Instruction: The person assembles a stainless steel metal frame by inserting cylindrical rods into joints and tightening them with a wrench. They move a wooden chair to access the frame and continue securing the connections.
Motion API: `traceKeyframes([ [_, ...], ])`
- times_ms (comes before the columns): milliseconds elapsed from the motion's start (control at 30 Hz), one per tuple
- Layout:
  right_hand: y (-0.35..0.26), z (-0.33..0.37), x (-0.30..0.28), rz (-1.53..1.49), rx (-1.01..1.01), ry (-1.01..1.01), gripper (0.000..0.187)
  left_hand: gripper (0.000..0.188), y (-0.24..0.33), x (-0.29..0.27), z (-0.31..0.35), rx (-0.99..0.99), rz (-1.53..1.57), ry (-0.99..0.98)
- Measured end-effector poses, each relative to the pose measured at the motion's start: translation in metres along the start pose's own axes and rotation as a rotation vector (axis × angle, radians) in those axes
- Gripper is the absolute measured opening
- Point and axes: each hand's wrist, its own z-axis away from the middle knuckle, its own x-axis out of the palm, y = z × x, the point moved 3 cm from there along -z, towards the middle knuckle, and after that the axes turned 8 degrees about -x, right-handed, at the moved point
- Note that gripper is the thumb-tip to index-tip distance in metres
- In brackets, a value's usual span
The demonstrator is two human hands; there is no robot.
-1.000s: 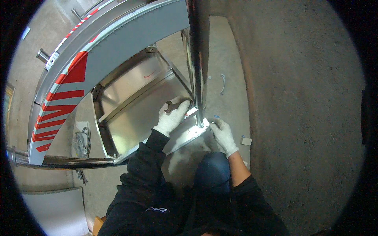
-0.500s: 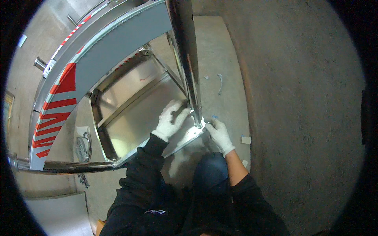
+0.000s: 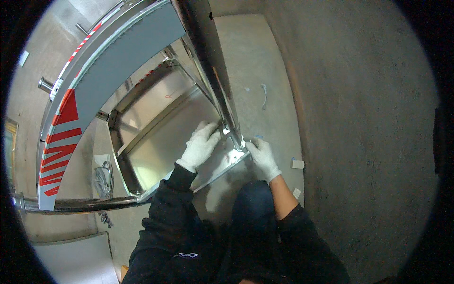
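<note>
My left hand, in a white work glove, reaches over the shiny sheet-metal panel of a metal frame. Its fingers are slightly curled and apart, pointing toward the foot of a polished steel post; I see nothing held in them. On the outer side of that post's foot is my right hand, also gloved in white. Its thumb and fingertips come together at the bright corner bracket, and whatever they pinch is too small to make out. A crossbar runs across the panel.
A curved grey panel with red-and-white stripes rises at the upper left. A steel tube extends left from the frame. Coiled grey cable lies on the floor beyond it. To the right stands a dark rough wall.
The view has shifted slightly, so the post and striped panel appear farther left. My left hand has drawn back a little from the post; my right hand stays at the corner.
</note>
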Motion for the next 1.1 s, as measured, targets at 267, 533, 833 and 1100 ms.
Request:
traceKeyframes([
  [267,0.009,-0.002,0.003,-0.065,-0.050,0.005,0.035,0.031,0.010,0.009,-0.001,-0.091,-0.080,0.115],
  [533,0.008,0.000,0.002,-0.098,-0.019,-0.011,0.034,0.026,0.007,0.013,-0.001,0.024,-0.134,0.223],
  [833,0.010,-0.001,-0.003,-0.025,-0.070,-0.006,0.032,0.017,0.005,0.009,-0.002,0.087,-0.364,0.181],
  [1100,0.008,-0.005,0.005,-0.053,-0.022,-0.031,0.034,0.022,-0.011,0.017,0.006,0.048,0.046,0.294],
])
